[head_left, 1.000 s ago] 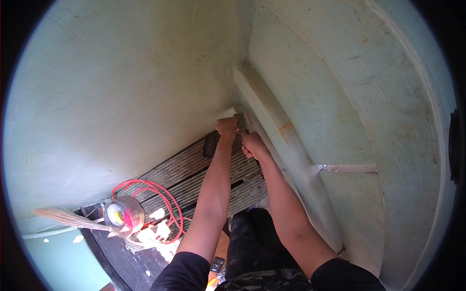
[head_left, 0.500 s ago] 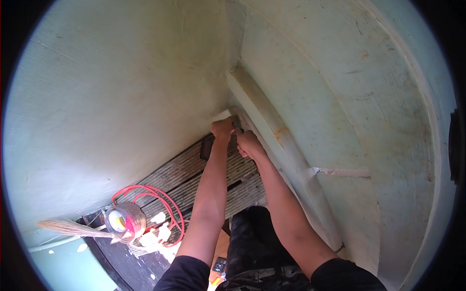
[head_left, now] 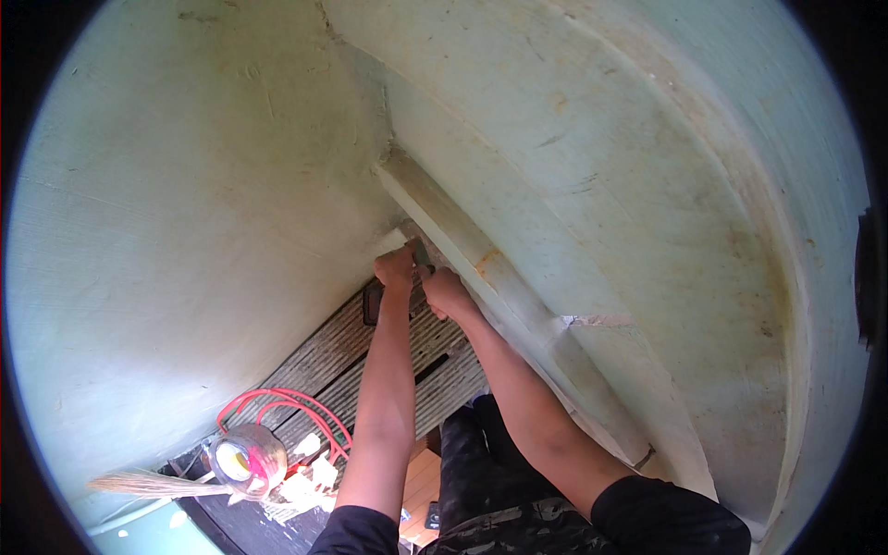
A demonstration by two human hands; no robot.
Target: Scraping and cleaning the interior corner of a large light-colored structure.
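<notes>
While the right hand (head_left: 447,294) grips the flat tool (head_left: 420,252) beside the ledge (head_left: 509,293), the left hand (head_left: 395,266), its hold unclear, should steady it.

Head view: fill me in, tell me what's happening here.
A person is working with both bare hands close together by the corner of two pale green walls. The right hand appears to grip a flat grey tool; the left hand is right beside it, near a white piece, though its grip is hidden. Below them are ribbed boards. Off to the left are a red cord, a clear container and a straw broom.
</notes>
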